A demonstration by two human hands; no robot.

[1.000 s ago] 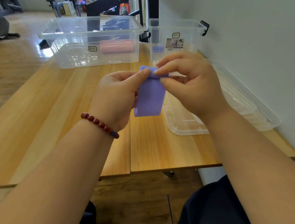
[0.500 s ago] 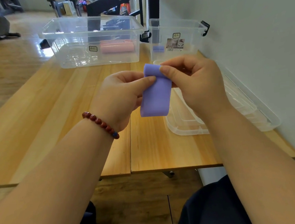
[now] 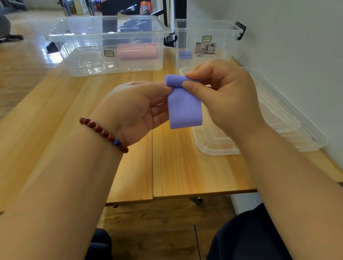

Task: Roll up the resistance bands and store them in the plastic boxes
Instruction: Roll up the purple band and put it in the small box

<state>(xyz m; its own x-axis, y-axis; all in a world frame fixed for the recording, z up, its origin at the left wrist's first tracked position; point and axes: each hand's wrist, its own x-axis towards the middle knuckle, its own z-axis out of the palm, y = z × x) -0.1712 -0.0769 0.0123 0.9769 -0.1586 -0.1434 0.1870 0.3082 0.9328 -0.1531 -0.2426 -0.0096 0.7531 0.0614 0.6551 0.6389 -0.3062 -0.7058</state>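
Over wooden table (image 3: 180, 170), left hand (image 3: 132, 110) and right hand (image 3: 225, 97) pinch smooth, half-rolled purple band (image 3: 184, 110)

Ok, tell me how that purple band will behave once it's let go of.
Probably floppy: the purple band hangs limp below where the left hand and right hand pinch its curled top. Likely light, since fingertips alone carry it. It may spring open if released, though the purple roll in the small box seems to hold its shape.
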